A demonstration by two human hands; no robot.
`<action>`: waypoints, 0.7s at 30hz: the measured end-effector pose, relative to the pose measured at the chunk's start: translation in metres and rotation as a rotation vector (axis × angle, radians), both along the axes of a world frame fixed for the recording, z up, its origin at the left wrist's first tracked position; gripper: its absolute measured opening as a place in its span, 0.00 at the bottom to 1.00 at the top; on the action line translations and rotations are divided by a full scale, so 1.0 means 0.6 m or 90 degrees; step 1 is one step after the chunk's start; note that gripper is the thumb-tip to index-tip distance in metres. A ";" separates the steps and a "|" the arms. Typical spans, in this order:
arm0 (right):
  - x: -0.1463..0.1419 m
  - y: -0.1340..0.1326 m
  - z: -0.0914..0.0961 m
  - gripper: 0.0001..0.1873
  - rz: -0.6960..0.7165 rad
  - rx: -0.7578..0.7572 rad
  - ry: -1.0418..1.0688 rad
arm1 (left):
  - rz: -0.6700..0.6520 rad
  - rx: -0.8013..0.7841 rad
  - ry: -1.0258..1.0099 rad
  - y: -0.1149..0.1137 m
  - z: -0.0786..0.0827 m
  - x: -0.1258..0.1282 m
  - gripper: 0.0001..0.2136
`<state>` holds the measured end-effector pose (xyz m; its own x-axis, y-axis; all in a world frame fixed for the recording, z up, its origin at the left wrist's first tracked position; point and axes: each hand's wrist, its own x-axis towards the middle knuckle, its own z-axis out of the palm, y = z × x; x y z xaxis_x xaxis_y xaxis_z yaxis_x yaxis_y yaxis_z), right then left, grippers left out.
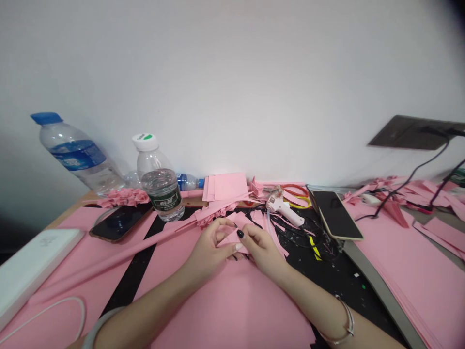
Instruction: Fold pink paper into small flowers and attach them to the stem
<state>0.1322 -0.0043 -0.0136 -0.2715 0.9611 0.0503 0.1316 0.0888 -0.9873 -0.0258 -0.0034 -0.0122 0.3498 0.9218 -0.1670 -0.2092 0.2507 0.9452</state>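
The upright bottle (pixel 157 180) at the table's back edge has a dark green label (pixel 167 198) with white characters reading 怡宝, the C'estbon brand. The tilted bottle (pixel 63 137) has a blue label (pixel 78 155), its lettering too blurred to read — likewise the faint mark on the white power bank (pixel 45 241).

From my remote station I can make out a wide, pale bangle (pixel 97 329) on the left arm (pixel 145 303), lower left of the frame, and a thin silver bracelet (pixel 343 327) (it seems doubled) on the right arm (pixel 308 305), lower right. The right hand (pixel 263 249) shows a glossy black fingernail (pixel 240 233).
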 end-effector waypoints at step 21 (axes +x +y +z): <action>0.005 -0.001 -0.003 0.10 -0.106 0.350 -0.062 | 0.022 -0.105 -0.085 0.008 0.008 -0.009 0.25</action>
